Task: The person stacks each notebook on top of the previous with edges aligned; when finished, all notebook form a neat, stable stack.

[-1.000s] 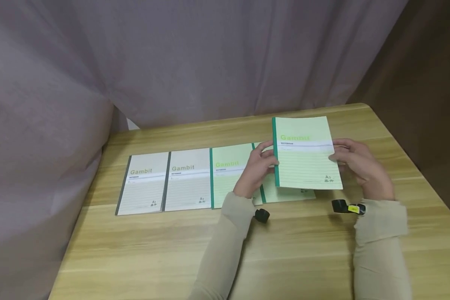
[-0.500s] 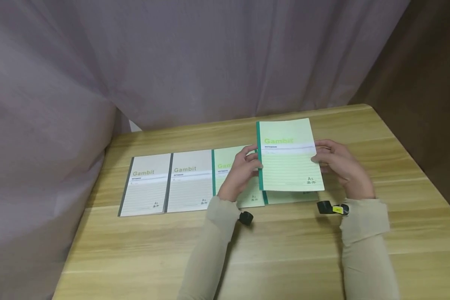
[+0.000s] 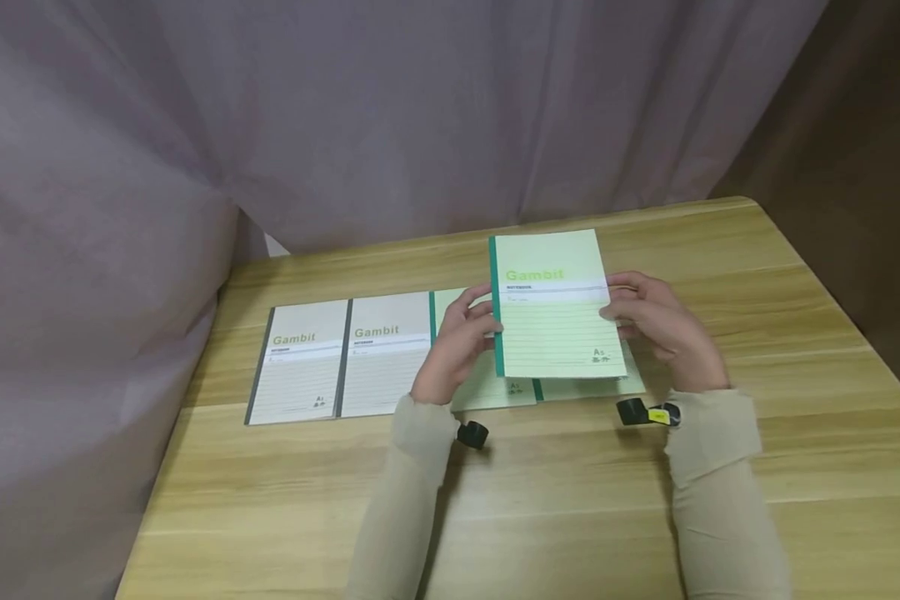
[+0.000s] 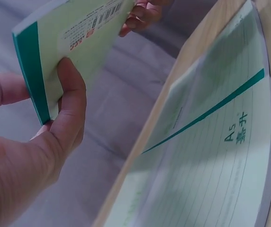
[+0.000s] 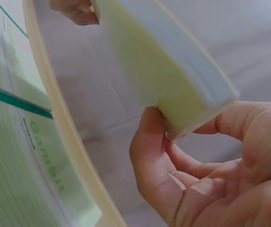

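Green notebook (image 3: pixel 551 310), pinched at spine by left hand (image 3: pixel 457 346) and at open edge by right hand (image 3: pixel 663 329), lifted above two green notebooks (image 3: pixel 570 387) near table (image 3: pixel 757 333) far edge; not yet laid down.

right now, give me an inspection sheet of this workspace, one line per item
surface: light wooden table, grain running across.
job's things: a green notebook held up off the table by both side edges, front cover up, above two more green notebooks lying flat.
clutter: two grey notebooks lying flat side by side at the left of the row.
grippers: left hand grips the green spine edge, thumb on the back cover; right hand grips the opposite page edge; fingers curled round it.
cables: nothing seen; a small black camera sits on each wrist.
surroundings: mauve curtain behind and at the left, brown wall at the right.
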Motion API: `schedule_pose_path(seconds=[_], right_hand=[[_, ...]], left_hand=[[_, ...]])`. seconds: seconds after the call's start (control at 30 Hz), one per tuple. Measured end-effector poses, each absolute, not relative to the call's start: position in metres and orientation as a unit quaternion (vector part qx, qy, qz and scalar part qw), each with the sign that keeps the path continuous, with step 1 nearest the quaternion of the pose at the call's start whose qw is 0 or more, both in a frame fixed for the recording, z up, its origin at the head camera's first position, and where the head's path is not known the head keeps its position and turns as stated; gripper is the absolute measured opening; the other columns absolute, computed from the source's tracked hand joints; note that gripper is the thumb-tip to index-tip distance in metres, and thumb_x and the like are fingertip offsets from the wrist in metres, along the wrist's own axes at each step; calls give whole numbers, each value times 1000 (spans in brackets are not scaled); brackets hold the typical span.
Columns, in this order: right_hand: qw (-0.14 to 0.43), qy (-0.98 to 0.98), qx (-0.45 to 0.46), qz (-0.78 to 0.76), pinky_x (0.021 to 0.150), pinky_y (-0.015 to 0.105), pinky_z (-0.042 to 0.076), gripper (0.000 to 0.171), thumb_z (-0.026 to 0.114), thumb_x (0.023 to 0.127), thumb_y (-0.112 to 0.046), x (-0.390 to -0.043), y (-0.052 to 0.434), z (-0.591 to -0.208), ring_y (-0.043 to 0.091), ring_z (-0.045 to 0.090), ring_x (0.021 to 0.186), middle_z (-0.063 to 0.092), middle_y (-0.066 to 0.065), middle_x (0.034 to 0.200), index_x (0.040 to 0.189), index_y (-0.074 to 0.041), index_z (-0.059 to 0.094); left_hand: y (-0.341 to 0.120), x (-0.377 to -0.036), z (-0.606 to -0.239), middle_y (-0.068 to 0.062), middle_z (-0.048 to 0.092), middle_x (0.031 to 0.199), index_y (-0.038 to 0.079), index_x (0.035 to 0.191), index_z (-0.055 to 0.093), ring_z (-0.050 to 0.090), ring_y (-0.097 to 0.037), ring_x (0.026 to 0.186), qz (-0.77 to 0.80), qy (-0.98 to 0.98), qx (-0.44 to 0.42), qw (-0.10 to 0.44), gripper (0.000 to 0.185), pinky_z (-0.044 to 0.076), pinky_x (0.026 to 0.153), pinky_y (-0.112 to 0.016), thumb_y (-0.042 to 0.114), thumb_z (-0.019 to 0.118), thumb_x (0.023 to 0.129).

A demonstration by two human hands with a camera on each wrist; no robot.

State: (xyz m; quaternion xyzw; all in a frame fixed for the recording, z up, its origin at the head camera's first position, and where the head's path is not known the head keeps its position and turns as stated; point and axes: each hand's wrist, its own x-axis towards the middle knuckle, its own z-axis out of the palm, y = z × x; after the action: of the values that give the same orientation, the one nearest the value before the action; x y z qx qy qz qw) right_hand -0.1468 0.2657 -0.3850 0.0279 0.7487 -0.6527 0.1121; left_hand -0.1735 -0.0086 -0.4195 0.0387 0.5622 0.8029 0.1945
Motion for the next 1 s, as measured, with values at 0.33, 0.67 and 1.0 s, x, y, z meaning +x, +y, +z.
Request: schedule_pose_path(seconds=[0.33,0.67,1.0], right_hand=[[107,727,22,-678,62,23,54,47,56,93,7,-149,240,-385,7,61,75,65,-7,90,136,9,38],[118,723,20,-680,61,22,54,56,57,91,6,-155,218,-390,7,62,72,65,-6,90,141,13,34],[143,739,11,-659,64,26,55,57,61,90,5,-159,197,-401,8,62,73,62,-1,93,141,11,37]], left_hand=[[-32,-172,-419,-12,64,114,4,146,42,61,-16,80,801,573,38,170,65,50,64,-26,-13,50,84],[-55,-170,-423,-17,63,121,5,147,41,62,-19,86,785,598,39,159,63,51,67,-28,-12,48,87],[-77,-165,-437,-16,61,121,4,147,42,58,-16,82,784,601,15,154,65,47,63,-24,-13,48,85]])
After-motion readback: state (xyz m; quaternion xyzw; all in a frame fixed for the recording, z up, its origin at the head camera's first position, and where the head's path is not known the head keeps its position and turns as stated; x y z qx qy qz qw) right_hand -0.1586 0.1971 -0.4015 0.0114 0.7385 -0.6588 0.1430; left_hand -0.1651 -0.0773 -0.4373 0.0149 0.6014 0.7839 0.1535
